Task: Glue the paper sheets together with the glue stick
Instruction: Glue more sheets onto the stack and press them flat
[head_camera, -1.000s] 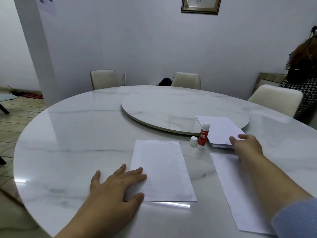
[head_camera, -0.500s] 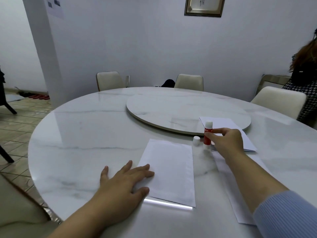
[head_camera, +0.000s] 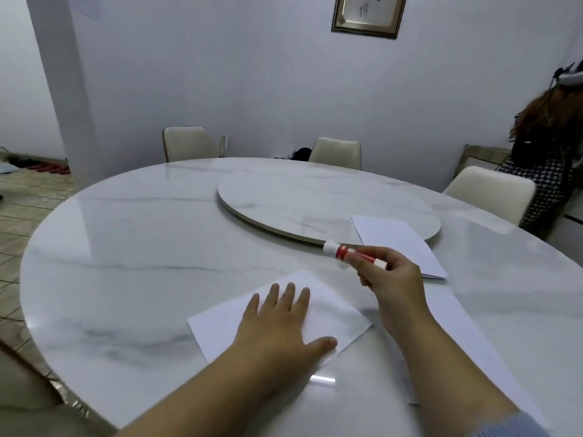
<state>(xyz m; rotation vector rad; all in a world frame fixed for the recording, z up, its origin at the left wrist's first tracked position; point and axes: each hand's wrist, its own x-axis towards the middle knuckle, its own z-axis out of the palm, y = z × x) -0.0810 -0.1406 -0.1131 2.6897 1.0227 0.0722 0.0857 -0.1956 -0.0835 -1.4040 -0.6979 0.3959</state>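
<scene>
My right hand (head_camera: pixel 391 279) grips a red and white glue stick (head_camera: pixel 342 251), lifted off the table and tipped sideways with its white end pointing left. My left hand (head_camera: pixel 284 323) lies flat with straight fingers on a white paper sheet (head_camera: pixel 340 313) that sits turned at an angle on the table. A second sheet (head_camera: pixel 467 335) lies under my right forearm. A small stack of sheets (head_camera: pixel 397 241) rests partly on the turntable's edge. The glue stick's cap is hidden behind my right hand.
The round marble table (head_camera: pixel 142 247) carries a raised marble turntable (head_camera: pixel 299 203) at its middle. Cream chairs (head_camera: pixel 336 152) stand around the far side. A person in a checked top (head_camera: pixel 549 171) stands at the right edge.
My right hand has lifted the glue stick off the table and tipped it sideways. The sheet under my left hand has rotated to an angle.
</scene>
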